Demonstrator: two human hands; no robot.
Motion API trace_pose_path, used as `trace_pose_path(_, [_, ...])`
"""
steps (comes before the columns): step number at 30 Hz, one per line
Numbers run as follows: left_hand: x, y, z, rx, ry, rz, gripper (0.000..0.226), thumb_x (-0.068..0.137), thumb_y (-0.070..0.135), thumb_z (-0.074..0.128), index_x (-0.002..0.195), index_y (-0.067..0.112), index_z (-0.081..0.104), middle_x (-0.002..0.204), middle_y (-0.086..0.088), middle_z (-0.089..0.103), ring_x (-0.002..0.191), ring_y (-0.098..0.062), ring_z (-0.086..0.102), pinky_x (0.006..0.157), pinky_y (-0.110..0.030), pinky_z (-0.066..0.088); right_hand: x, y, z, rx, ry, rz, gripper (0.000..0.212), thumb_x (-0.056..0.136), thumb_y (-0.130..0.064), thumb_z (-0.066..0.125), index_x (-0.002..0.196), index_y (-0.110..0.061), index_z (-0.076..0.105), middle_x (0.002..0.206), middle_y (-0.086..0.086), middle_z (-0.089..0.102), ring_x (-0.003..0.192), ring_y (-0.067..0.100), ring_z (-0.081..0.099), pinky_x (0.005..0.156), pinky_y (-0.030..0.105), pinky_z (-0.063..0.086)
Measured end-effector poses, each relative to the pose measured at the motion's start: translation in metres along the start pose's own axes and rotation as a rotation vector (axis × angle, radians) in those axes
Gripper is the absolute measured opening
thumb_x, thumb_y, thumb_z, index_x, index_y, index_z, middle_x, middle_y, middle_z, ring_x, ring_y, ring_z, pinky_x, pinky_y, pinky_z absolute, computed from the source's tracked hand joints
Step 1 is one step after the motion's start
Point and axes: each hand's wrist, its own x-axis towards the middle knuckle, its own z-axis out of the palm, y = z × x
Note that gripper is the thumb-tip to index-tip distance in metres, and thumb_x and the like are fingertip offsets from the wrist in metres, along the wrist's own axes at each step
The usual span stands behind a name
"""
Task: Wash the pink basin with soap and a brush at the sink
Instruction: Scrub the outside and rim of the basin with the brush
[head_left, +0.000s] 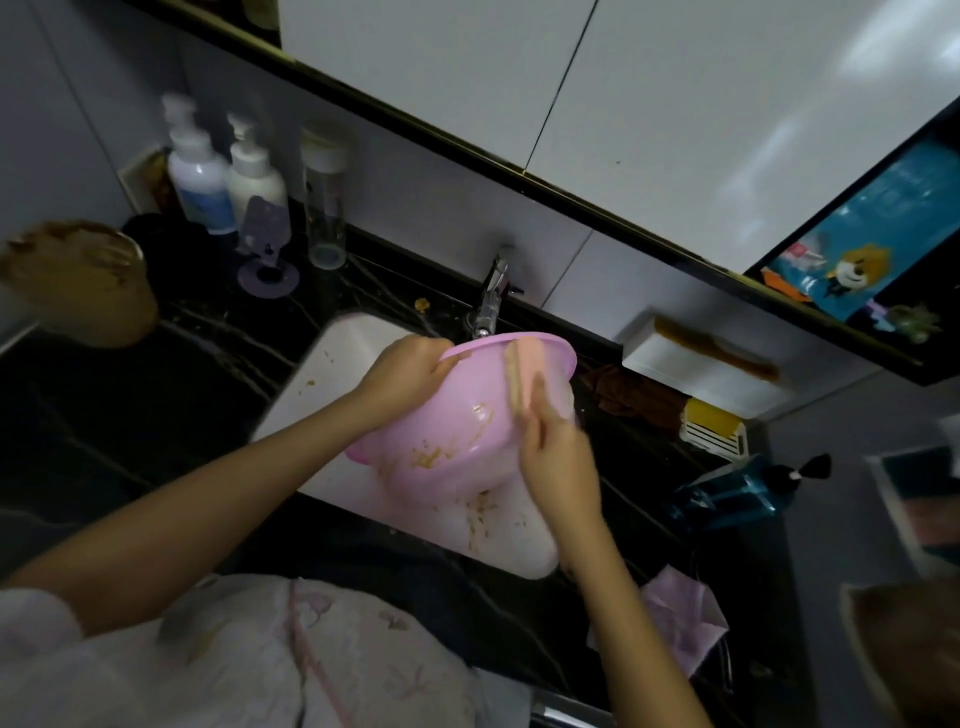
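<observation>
Nearest the camera, the right hand (558, 457) holds the scrubbing brush (522, 374) by its near end. Its fingers (540, 415) are pressed together and curled round the handle, and the tan bristles lie against the wall of the pink basin (441, 431). The left hand (410, 371) grips the basin's rim on the far left, fingers pinching the edge. The basin is held tilted in the air over the white sink (332, 353), just below the chrome tap (491, 296). Blur hides whether water is running.

Brown residue streaks the basin's lower wall and dots the sink bowl beneath it, so this looks like the scrubbing step, part done. The next move probably calls for drawing the brush down to that soiled patch while the left hand turns the rim to bring it under the bristles.

Beyond, on the dark marbled bench (171, 364), stand two white pump bottles (200, 176) and a clear tumbler (324, 202). A brown-smeared bowl (83, 280) sits at the far left.
</observation>
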Motion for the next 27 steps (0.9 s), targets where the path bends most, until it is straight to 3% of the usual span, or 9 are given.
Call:
trace_pose_path(2, [-0.002,0.001,0.001,0.007,0.011,-0.009,0.036,0.097,0.030,0.045,0.081,0.004,0.063,0.078,-0.013,0.066,0.074,-0.029,0.058,0.064,-0.034,0.038,-0.010,-0.003,0.001,-0.120,-0.020,-0.042,0.050,0.102,-0.032,0.026,0.150,-0.033,0.013,0.072,0.002,0.053,0.063,0.016,0.052,0.049,0.024,0.033])
trace_pose_path(5, [-0.005,0.008,0.004,0.024,-0.011,0.002,0.033,0.098,0.030,0.045,0.083,0.005,0.063,0.080,-0.013,0.065,0.072,-0.026,0.055,0.062,-0.031,0.034,0.027,0.011,-0.012,-0.164,0.043,0.300,0.049,0.102,-0.030,0.024,0.150,-0.019,0.019,0.112,0.016,0.060,0.099,0.030,0.059,0.074,0.034,0.045])
trace_pose_path(7, [-0.006,0.012,0.005,0.034,-0.015,0.007,0.032,0.098,0.029,0.045,0.083,0.006,0.062,0.079,-0.013,0.064,0.070,-0.024,0.051,0.062,-0.030,0.031,0.029,-0.001,-0.011,-0.134,0.031,0.357,0.051,0.101,-0.027,0.025,0.149,-0.014,0.018,0.120,0.018,0.058,0.107,0.033,0.057,0.083,0.039,0.046])
trace_pose_path(12, [-0.002,0.004,-0.001,0.009,-0.023,0.001,0.035,0.097,0.030,0.045,0.082,0.004,0.062,0.079,-0.014,0.065,0.075,-0.030,0.058,0.061,-0.032,0.036,-0.014,-0.017,0.012,-0.191,-0.033,0.074,0.056,0.102,-0.028,0.025,0.151,-0.022,0.000,0.088,0.012,0.064,0.077,0.028,0.062,0.063,0.034,0.047])
trace_pose_path(15, [-0.004,0.003,-0.001,0.016,-0.024,0.006,0.037,0.098,0.031,0.044,0.083,0.004,0.063,0.079,-0.014,0.065,0.074,-0.030,0.058,0.065,-0.036,0.042,0.004,0.022,0.002,-0.072,0.066,0.336,0.052,0.101,-0.029,0.027,0.151,-0.021,0.013,0.090,0.014,0.062,0.077,0.026,0.058,0.061,0.031,0.042])
trace_pose_path(17, [-0.004,0.001,-0.002,0.018,-0.016,-0.007,0.037,0.098,0.031,0.044,0.080,0.003,0.062,0.076,-0.014,0.064,0.072,-0.030,0.058,0.065,-0.037,0.043,-0.006,0.022,0.006,0.021,0.125,0.351,0.053,0.101,-0.027,0.028,0.151,-0.022,0.015,0.082,0.013,0.061,0.073,0.026,0.060,0.061,0.033,0.048])
trace_pose_path(19, [-0.001,0.000,-0.004,0.016,-0.013,-0.015,0.037,0.098,0.031,0.044,0.076,0.005,0.060,0.075,-0.013,0.064,0.071,-0.029,0.057,0.063,-0.035,0.040,-0.028,0.010,0.017,0.028,0.110,0.139,0.054,0.101,-0.026,0.031,0.151,-0.027,0.012,0.069,0.011,0.058,0.064,0.027,0.060,0.055,0.033,0.047])
trace_pose_path(22, [0.000,0.001,-0.005,0.014,-0.027,0.000,0.037,0.098,0.031,0.045,0.075,0.006,0.058,0.075,-0.014,0.064,0.072,-0.030,0.057,0.062,-0.034,0.037,-0.049,0.005,0.017,0.024,-0.011,-0.101,0.052,0.100,-0.030,0.035,0.148,-0.041,0.018,0.072,0.014,0.062,0.065,0.029,0.060,0.055,0.035,0.044])
trace_pose_path(27, [0.001,-0.002,-0.008,0.001,-0.033,-0.020,0.039,0.098,0.031,0.044,0.076,0.003,0.060,0.073,-0.014,0.063,0.070,-0.030,0.057,0.065,-0.039,0.042,-0.006,0.057,-0.009,0.500,0.215,0.254,0.040,0.101,-0.030,0.037,0.138,-0.041,0.030,0.083,-0.009,0.062,0.067,0.007,0.057,0.056,0.017,0.043])
